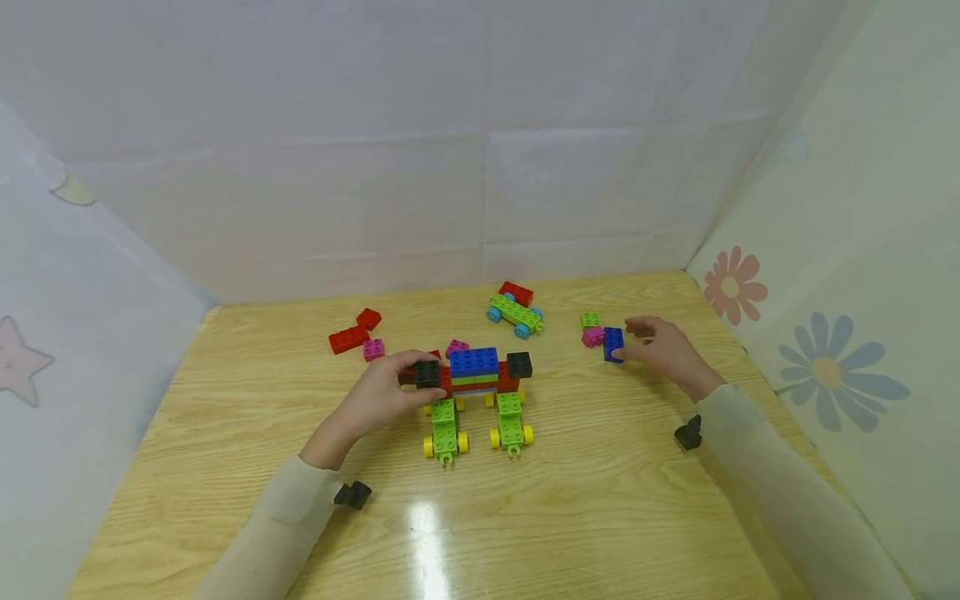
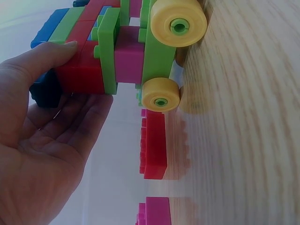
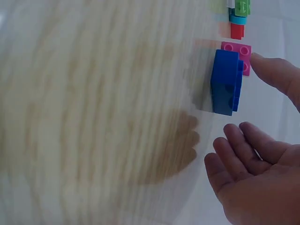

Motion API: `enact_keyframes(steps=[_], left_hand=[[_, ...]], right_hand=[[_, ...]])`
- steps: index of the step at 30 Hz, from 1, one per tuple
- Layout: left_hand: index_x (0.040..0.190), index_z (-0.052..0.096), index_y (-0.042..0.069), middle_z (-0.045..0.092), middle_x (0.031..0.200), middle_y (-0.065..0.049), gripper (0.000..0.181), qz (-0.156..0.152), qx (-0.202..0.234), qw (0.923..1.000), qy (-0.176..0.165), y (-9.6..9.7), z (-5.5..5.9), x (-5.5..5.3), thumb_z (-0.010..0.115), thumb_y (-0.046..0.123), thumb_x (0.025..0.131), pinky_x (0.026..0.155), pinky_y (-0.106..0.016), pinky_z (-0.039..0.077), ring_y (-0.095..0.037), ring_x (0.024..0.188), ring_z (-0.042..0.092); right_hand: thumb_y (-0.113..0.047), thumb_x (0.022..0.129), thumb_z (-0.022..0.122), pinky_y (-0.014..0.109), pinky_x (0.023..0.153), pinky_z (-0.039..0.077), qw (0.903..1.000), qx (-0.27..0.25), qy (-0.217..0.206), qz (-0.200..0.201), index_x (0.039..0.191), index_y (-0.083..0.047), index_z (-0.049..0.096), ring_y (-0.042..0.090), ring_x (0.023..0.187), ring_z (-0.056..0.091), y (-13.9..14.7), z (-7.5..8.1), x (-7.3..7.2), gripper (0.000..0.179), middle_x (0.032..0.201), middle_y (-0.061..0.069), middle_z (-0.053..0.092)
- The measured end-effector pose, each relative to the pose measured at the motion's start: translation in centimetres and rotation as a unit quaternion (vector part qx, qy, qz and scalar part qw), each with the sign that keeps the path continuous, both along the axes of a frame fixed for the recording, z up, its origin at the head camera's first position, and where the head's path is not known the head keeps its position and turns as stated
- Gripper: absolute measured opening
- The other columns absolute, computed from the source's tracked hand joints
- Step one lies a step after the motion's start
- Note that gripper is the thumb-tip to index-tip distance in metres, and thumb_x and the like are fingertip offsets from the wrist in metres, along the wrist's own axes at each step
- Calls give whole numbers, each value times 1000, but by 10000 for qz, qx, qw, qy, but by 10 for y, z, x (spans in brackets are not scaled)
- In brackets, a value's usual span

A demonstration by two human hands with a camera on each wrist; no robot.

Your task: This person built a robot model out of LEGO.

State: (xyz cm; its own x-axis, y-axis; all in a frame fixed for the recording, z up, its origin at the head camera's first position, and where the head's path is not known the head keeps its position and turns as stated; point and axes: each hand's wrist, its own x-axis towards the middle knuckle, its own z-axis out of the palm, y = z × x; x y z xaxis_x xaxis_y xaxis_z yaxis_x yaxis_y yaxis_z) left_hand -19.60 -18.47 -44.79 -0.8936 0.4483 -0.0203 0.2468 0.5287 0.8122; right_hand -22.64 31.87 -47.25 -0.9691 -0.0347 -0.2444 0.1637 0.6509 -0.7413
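Near the middle of the desk [image 1: 592, 508], the left hand [image 1: 375, 396] clasps the black-and-red end of the wheeled block model [image 1: 474, 363] between thumb and fingers, a hold best light and steady so the joined bricks don't work apart. Farther off, toward the far right corner, the right hand [image 1: 667, 354] spreads its thumb and fingers, holding nothing, beside the loose blue brick [image 1: 613, 343]; pinching its flat sides squarely, clear of the adjacent pink brick [image 1: 592, 337], should lift it cleanly.
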Motion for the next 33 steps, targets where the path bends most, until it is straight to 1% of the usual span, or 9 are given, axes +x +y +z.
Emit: enact_keyframes(steps=[4, 11, 18, 21, 25, 28, 33], left_hand=[[139, 74, 11, 77, 133, -13, 47, -21, 2, 10000, -4, 0, 0, 0, 90, 27, 98, 91, -42, 69, -28, 111, 75], [139, 74, 10, 77, 135, -14, 48, -7, -1, 10000, -23, 0, 0, 0, 90, 26, 97, 94, -44, 69, -29, 114, 76], [139, 75, 11, 77, 134, -13, 47, -24, 1, 10000, -15, -1, -1, -1, 90, 26, 97, 96, -45, 69, -30, 115, 76], [139, 75, 11, 77, 134, -13, 47, -28, 3, 10000, -7, -1, -1, -1, 90, 25, 97, 95, -45, 69, -29, 114, 76], [138, 75, 11, 77, 134, -13, 46, -31, 22, 10000, 8, -1, -1, -1, 90, 25, 97, 96, -46, 69, -30, 115, 76], [138, 75, 11, 77, 134, -13, 46, -44, 46, 10000, 24, 0, 0, -1, 90, 24, 97, 98, -48, 69, -30, 116, 76], [138, 75, 10, 77, 135, -13, 46, -62, 80, 9999, 25, 0, 0, -1, 90, 22, 97, 99, -48, 69, -31, 117, 76]], right_hand=[[-39, 100, 86, 67, 130, 40, 9998, 176, -3, -31, 168, 2, 42, 50, 154, 47, -5, -4, -1, 91, 169, 30, 48], [-41, 98, 88, 66, 130, 42, 9993, 343, -70, -101, 168, 1, 42, 50, 154, 47, -13, -6, 0, 94, 167, 29, 51], [-42, 97, 88, 65, 126, 46, 9988, 461, -64, -149, 168, 1, 43, 47, 147, 52, -16, -7, -3, 95, 164, 29, 55], [-39, 99, 86, 64, 126, 47, 9987, 475, -76, -137, 169, 2, 42, 47, 146, 54, -15, -6, -4, 92, 163, 30, 55], [-33, 102, 82, 64, 126, 47, 9989, 415, -132, -179, 168, 3, 42, 48, 147, 56, -14, -3, -2, 85, 162, 31, 56], [-28, 104, 79, 63, 126, 48, 9989, 364, -162, -265, 166, 4, 45, 48, 147, 57, -13, 0, 0, 78, 161, 31, 58], [-26, 105, 77, 63, 124, 50, 9986, 380, -169, -324, 161, 5, 52, 48, 144, 60, -10, 3, 3, 69, 157, 31, 61]])
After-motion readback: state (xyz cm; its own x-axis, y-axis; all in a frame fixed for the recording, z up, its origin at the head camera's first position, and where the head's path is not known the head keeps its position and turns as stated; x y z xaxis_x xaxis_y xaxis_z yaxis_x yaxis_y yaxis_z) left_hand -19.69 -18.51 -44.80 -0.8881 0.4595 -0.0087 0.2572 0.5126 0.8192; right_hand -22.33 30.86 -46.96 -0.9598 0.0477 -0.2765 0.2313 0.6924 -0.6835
